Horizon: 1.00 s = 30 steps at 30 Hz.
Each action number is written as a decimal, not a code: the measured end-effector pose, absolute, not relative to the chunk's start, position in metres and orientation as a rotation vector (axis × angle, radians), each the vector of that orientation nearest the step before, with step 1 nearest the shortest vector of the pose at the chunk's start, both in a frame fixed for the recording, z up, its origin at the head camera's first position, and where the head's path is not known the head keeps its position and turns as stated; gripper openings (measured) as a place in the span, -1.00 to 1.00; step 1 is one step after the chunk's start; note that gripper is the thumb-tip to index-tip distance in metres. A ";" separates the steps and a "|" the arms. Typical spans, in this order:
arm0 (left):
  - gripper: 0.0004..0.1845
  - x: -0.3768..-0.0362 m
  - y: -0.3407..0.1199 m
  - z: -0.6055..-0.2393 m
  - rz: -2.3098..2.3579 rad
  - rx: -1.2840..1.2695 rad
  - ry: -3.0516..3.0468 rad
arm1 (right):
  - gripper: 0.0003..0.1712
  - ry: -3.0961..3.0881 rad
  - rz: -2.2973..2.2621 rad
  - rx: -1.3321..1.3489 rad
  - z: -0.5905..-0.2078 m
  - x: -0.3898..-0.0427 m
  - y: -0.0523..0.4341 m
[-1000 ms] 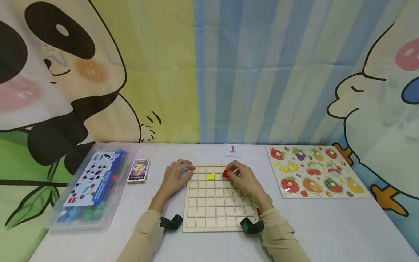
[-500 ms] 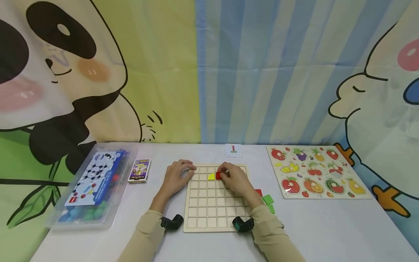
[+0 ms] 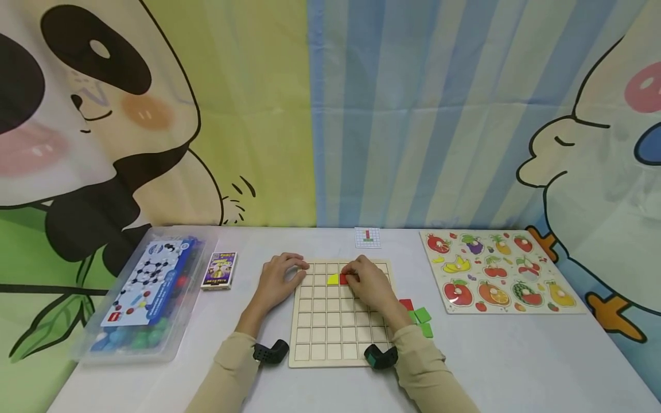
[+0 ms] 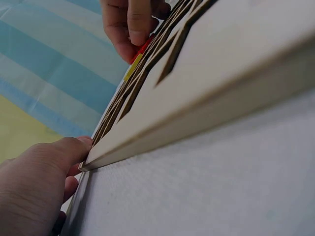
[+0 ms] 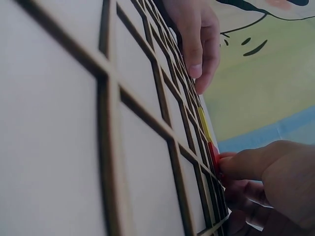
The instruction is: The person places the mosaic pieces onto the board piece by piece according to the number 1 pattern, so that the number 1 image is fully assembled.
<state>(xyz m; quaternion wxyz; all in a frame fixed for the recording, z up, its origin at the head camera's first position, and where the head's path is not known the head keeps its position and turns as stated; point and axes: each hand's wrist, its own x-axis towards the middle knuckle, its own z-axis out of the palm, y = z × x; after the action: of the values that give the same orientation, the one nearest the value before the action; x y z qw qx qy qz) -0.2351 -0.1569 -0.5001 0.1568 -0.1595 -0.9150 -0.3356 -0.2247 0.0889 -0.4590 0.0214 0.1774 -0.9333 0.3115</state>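
Note:
A pale wooden grid board lies on the white table. My left hand holds its upper left edge, with the thumb along the rim in the left wrist view. A yellow tile sits in an upper cell. Directly right of it is a red square tile, pinched by my right hand at its cell. My right thumb touches the red tile in the right wrist view; the fingers partly hide it.
Several green tiles and a red tile lie right of the board. A pattern card is behind it. A fruit puzzle board lies at right. Leftward are a small card box and a clear plastic case.
My right hand has moved left with the red tile, bringing it down beside the yellow one. The loose tiles at right have come into view. My left hand stays put.

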 end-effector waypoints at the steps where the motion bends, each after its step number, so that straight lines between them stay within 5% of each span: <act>1: -0.88 -0.235 -0.157 -0.500 -0.959 -0.458 -2.618 | -0.86 -2.889 0.961 0.549 -0.458 -0.224 0.089; 17: -0.88 -0.235 -0.157 -0.499 -0.959 -0.470 -2.624 | -0.80 -2.837 1.203 0.651 -0.446 -0.210 0.116; 30: -0.87 -0.237 -0.158 -0.502 -0.944 -0.452 -2.634 | -0.87 -2.982 0.847 0.527 -0.439 -0.189 0.167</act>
<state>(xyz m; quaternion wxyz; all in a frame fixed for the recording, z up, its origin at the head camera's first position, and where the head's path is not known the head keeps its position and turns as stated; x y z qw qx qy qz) -0.2370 -0.1575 -0.5023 0.1532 -0.1577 -0.9183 -0.3292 -0.1892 0.1673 -0.4390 -0.0013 0.1677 -0.9484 0.2693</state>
